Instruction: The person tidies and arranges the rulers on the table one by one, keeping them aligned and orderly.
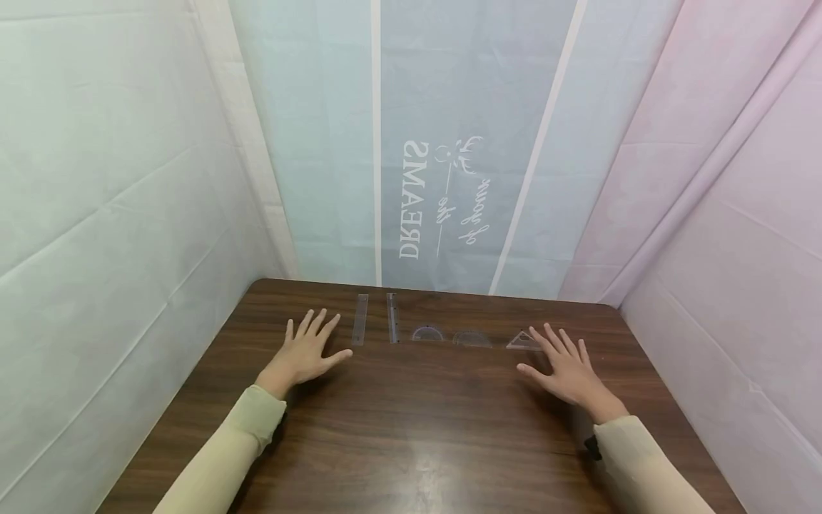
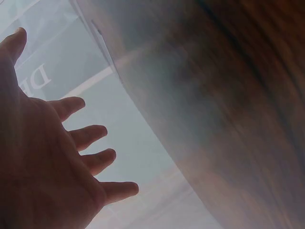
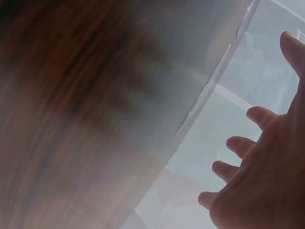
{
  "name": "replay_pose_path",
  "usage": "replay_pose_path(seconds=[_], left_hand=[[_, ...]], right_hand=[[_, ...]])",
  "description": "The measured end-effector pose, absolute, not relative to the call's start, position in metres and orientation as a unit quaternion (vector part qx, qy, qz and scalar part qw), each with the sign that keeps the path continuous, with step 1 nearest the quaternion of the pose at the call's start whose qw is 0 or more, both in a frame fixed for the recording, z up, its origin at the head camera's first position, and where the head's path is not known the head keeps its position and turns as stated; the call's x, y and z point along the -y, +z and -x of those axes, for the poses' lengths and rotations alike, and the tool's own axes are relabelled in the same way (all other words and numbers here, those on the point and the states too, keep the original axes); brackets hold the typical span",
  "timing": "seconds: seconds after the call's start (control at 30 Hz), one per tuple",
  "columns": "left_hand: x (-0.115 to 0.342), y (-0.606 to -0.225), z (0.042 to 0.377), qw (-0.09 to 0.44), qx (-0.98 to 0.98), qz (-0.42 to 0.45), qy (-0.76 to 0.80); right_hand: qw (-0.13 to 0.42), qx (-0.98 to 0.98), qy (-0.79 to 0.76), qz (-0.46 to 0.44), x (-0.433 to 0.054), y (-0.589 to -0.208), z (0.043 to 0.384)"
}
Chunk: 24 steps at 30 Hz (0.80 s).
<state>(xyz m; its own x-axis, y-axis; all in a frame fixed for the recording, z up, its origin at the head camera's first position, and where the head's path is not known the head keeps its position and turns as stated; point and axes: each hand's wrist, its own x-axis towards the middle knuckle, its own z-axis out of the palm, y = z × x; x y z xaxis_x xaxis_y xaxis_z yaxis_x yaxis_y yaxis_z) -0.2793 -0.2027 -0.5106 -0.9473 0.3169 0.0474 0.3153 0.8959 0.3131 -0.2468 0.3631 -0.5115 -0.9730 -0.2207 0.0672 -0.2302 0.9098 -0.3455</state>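
Observation:
My left hand (image 1: 307, 357) hovers over the left of the table with fingers spread, holding nothing; the left wrist view shows its palm side (image 2: 47, 157). Just right of it lies a clear flat ruler (image 1: 361, 320), and beside that a second narrow clear ruler (image 1: 393, 318). Two clear protractors follow in the row, one with a sharper outline (image 1: 427, 334) and a fainter one (image 1: 472, 339). At the right end is a clear set square (image 1: 521, 340), partly covered in the head view by fingers of my right hand (image 1: 568, 373). That hand is spread too, gripping nothing.
The dark wood-grain table (image 1: 417, 414) has a rounded far edge. Behind it hangs a blue-grey cloth (image 1: 475, 93) with mirrored lettering. Pale cloth walls stand at the left (image 1: 115, 178) and right (image 1: 738, 285).

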Motion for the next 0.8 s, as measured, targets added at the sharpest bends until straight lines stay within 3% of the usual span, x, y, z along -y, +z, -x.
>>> replay_pose_path(seconds=[0.8], left_hand=[[0.155,-0.502,0.293,0.016,-0.966,-0.205,0.154]], right_hand=[[0.013,0.969,0.178,-0.173,-0.308,-0.515,0.269]])
